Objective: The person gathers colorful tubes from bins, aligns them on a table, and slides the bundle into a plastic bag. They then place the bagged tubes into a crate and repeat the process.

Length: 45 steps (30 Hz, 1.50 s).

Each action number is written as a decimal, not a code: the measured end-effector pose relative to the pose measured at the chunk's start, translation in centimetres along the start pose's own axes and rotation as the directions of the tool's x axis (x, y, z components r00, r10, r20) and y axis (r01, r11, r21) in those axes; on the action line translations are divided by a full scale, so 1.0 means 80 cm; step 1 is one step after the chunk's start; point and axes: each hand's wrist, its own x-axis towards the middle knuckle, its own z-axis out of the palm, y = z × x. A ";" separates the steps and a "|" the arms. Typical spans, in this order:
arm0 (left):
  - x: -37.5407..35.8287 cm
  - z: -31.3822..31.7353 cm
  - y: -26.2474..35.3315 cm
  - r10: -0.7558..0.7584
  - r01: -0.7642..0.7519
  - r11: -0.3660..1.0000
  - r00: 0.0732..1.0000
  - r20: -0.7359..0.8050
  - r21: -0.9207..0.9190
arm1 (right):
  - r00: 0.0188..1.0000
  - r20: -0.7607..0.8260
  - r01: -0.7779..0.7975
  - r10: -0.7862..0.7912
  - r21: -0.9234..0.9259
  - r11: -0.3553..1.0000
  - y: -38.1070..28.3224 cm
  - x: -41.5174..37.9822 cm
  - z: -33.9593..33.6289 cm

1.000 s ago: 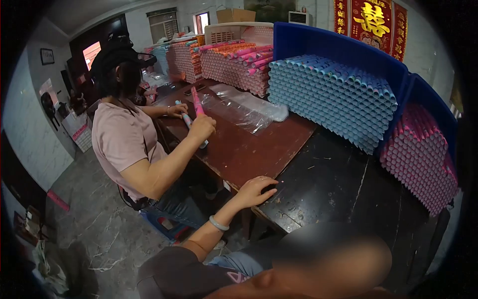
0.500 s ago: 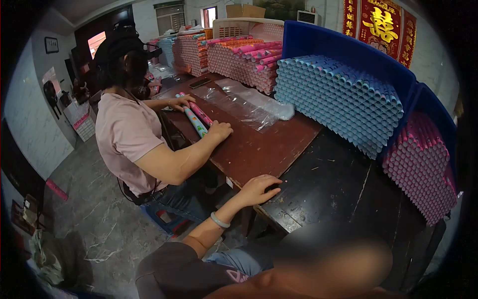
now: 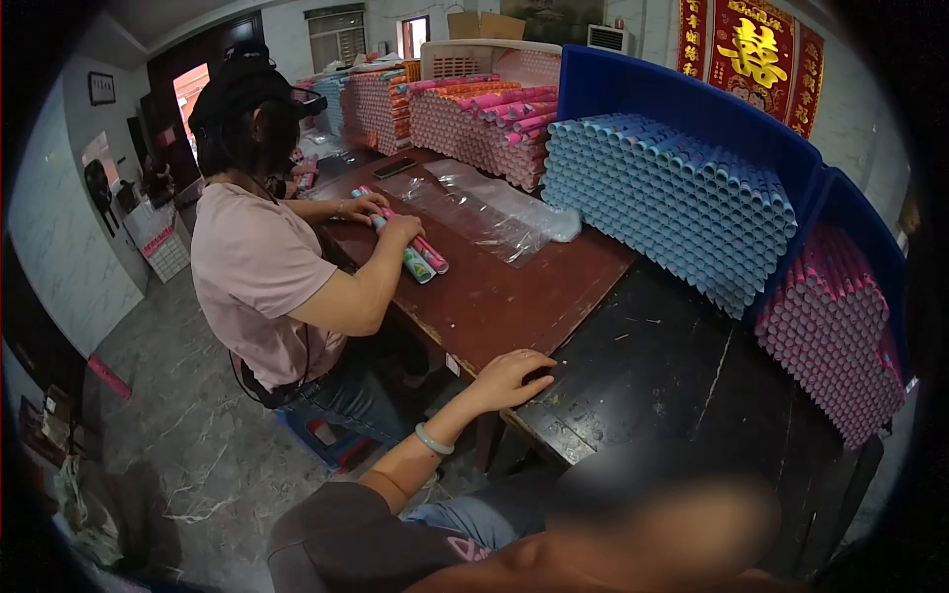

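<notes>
My left hand [image 3: 512,380] lies palm down at the near edge of the brown tabletop [image 3: 514,306], by its border with a black tabletop [image 3: 652,366]. Its fingers are slightly bent, the thumb stands apart, and it holds nothing. A pale bangle [image 3: 433,439] circles the wrist. My right hand is out of sight. To the left, a seated co-worker [image 3: 259,267] has both hands on two patterned tubes lying side by side, a light blue one [image 3: 417,265] and a pink one [image 3: 432,256]. Clear plastic bags [image 3: 494,212] lie beyond them.
Blue bins [image 3: 682,94] on the right hold stacked light blue tubes [image 3: 672,212] and pink tubes [image 3: 830,326]. More pink tubes [image 3: 479,138] are piled at the back. A phone [image 3: 394,168] lies on the table. One pink tube [image 3: 109,378] is on the floor.
The co-worker's nearer hand has moved from beside the tubes' near end back onto their middle. The tubes' near ends now show, slightly closer to me. My left hand has stayed put.
</notes>
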 end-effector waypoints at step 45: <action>0.000 0.000 0.002 -0.006 0.006 0.999 1.000 -0.003 0.032 | 0.999 0.034 0.020 -0.019 -0.007 1.000 0.014 -0.032 0.011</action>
